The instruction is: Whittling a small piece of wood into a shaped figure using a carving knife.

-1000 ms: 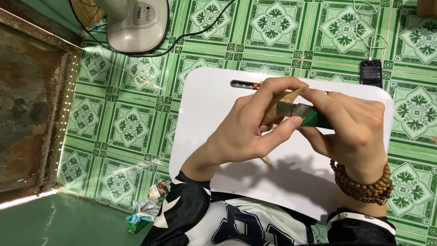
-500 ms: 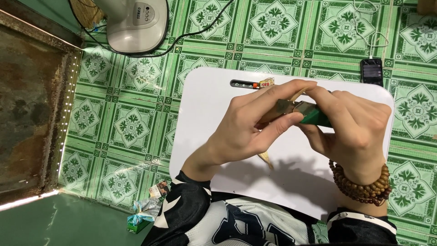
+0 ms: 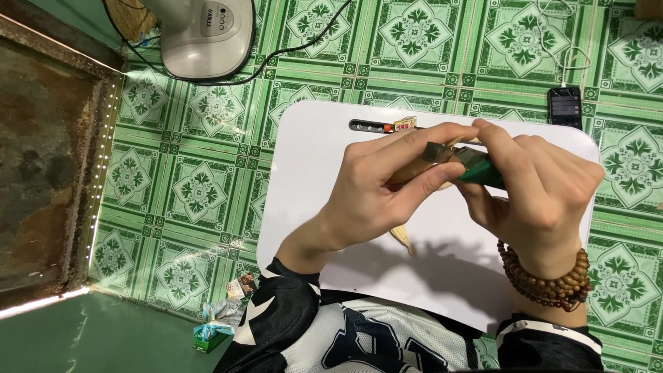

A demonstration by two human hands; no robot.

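1. My left hand [image 3: 373,190] comes in from about 7 o'clock over the white lap table [image 3: 311,173]. Its fingers are pressed together around the near end of a slim brownish stick [image 3: 413,171], thumb below and fingertips on top.
2. The stick runs roughly from 8 o'clock to 2 o'clock and sits between my two hands, above the table's middle. My left hand covers most of it.
3. A flat grey blade [image 3: 442,153] crosses the stick's upper end and sticks out of a green handle [image 3: 483,173].
4. My right hand [image 3: 539,190], with a brown bead bracelet [image 3: 545,280] on the wrist, is closed around that green handle at 3 o'clock from the stick, thumb tip meeting my left fingertips.
5. The blade side is the nearer one to the stick's free end; a pale shaving [image 3: 404,238] lies on the table below.
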